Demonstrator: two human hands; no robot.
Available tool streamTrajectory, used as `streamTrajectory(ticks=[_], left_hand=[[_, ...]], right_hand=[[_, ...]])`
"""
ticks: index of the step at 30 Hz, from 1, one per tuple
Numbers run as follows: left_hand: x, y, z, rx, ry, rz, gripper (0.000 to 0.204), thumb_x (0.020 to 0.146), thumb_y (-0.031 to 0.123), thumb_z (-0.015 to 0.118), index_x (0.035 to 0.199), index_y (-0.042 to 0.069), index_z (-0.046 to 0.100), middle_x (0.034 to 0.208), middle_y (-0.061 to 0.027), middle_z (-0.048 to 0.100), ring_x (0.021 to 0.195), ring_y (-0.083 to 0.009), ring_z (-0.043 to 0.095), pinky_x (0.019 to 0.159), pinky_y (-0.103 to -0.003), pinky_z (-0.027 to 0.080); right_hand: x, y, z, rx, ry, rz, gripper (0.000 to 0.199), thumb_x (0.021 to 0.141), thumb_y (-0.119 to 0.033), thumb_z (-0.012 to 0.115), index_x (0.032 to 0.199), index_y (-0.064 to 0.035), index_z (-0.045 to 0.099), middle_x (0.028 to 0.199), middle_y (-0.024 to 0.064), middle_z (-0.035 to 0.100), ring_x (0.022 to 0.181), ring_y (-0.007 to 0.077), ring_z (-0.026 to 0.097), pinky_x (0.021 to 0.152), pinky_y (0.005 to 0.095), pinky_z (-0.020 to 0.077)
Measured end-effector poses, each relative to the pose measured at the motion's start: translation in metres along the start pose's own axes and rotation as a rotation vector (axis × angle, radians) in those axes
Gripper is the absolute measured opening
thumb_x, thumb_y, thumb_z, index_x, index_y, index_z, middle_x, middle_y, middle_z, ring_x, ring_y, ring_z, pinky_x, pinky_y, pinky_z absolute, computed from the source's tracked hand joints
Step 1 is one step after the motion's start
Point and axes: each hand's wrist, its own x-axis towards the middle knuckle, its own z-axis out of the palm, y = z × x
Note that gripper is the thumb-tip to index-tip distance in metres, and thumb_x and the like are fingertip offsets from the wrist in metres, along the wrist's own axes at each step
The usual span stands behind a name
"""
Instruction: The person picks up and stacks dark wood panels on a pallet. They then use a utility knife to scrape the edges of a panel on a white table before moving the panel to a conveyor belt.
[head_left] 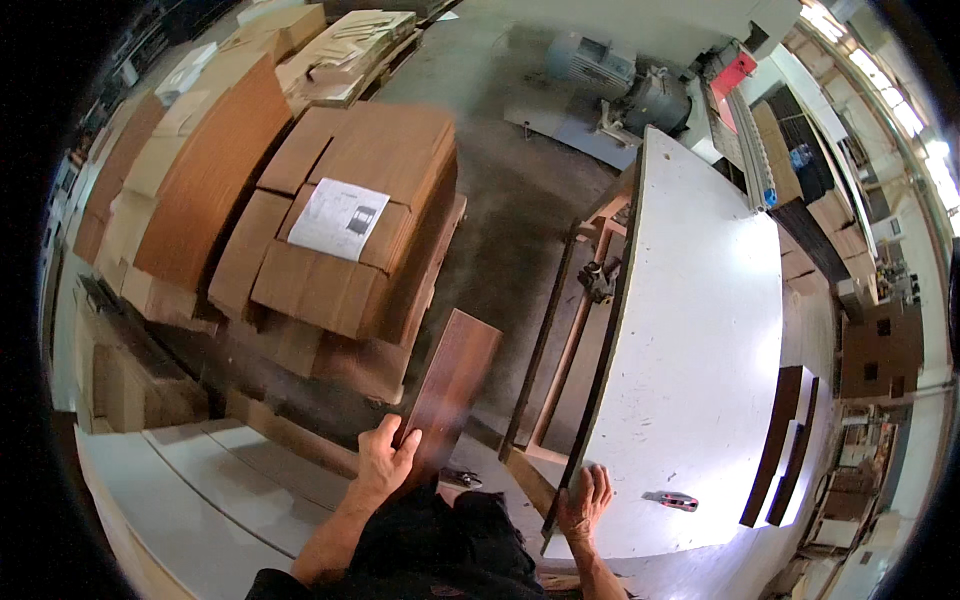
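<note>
Left hand (pixel 385 458) clamped on near end of dark wood plank (pixel 452 385) — long axis runs up-right, away from fingers. Right hand (pixel 585 500) curled over white table (pixel 690 330) edge — red utility knife (pixel 672 499) just beside.

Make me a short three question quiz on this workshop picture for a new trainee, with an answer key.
1. True or false: the left hand holds a dark wooden plank.
2. What does the right hand grip? A) the near edge of the white table B) a cardboard stack
3. Fill in: the red and grey tool lies on the ____.

Key: 1 true; 2 A; 3 white table.
</note>
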Motion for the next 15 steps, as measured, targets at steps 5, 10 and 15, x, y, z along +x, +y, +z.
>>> streamTrajectory(ticks=[5, 10, 15], left_hand=[[0.050, 0.002, -0.015, -0.128, 0.043, 0.023, 0.025, 0.092, 0.021, 0.069, 0.087, 0.001, 0.055, 0.062, -0.0102, 0.052, 0.054, -0.0157, 0.052, 0.050, -0.033, 0.044], [0.097, 0.013, -0.027, -0.264, 0.137, 0.009, 0.024, 0.092, 0.019, 0.068, 0.086, 0.001, 0.054, 0.073, 0.0002, 0.051, 0.067, -0.0105, 0.044, 0.060, -0.029, 0.043], [0.178, 0.037, 0.001, -0.372, 0.174, -0.134, 0.021, 0.094, 0.015, 0.065, 0.090, -0.001, 0.052, 0.084, -0.0020, 0.054, 0.078, -0.0115, 0.048, 0.071, -0.029, 0.043]], right_hand=[[0.002, -0.012, 0.004, 0.007, 0.079, 0.014, 0.067, 0.073, -0.008, 0.070, 0.136, -0.0060, 0.048, 0.141, 0.0229, 0.043, 0.135, 0.0437, 0.037, 0.108, 0.0560, 0.0297], [0.052, -0.060, -0.011, 0.139, 0.108, 0.235, 0.060, 0.071, -0.001, 0.070, 0.129, -0.0060, 0.054, 0.133, 0.0205, 0.048, 0.127, 0.0416, 0.043, 0.107, 0.0528, 0.0342], [0.155, -0.088, 0.009, 0.569, 0.000, 0.102, 0.037, 0.088, -0.009, 0.066, 0.124, -0.0009, 0.058, 0.131, 0.0192, 0.054, 0.122, 0.0371, 0.052, 0.102, 0.0453, 0.0458]])
